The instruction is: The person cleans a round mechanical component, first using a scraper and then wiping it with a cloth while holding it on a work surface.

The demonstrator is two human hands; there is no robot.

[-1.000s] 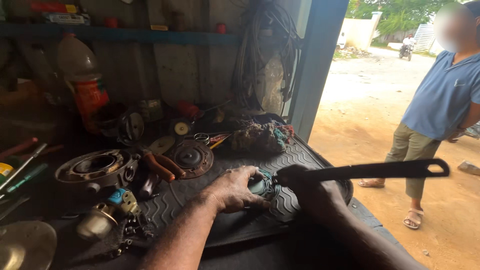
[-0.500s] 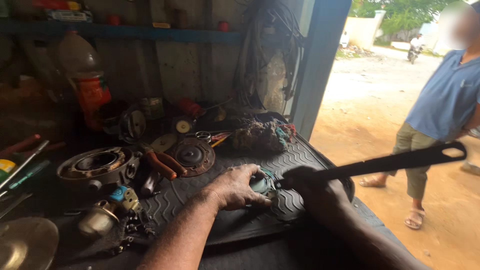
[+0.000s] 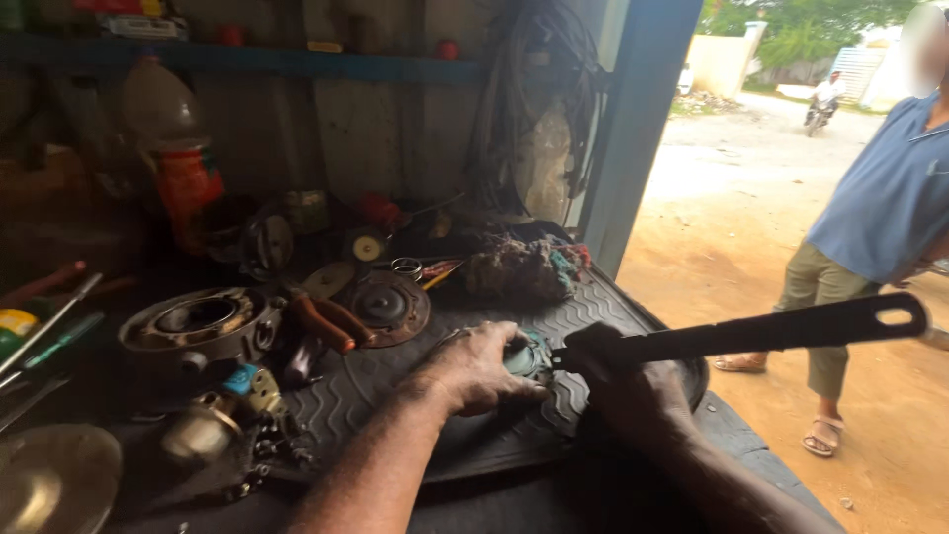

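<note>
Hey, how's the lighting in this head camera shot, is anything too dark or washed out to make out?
Head view: the sunlit road outside is overexposed and pale, while the workbench side sits in deep shadow. The left hand reads fairly well; the right hand is nearly a silhouette. The small greenish part between them is too dim to identify. The long flat tool shows only as a dark outline.

Roadside repair workshop: greasy table (image 3: 613,307) strewn with metal engine parts (image 3: 198,324), screwdrivers (image 3: 49,336), pliers (image 3: 321,321); open to dirt street (image 3: 732,218).

Small teal part (image 3: 531,358) and long black wrench (image 3: 751,333)
Part lies on the ribbed mat; the wrench juts rightward, nearly level.
</note>
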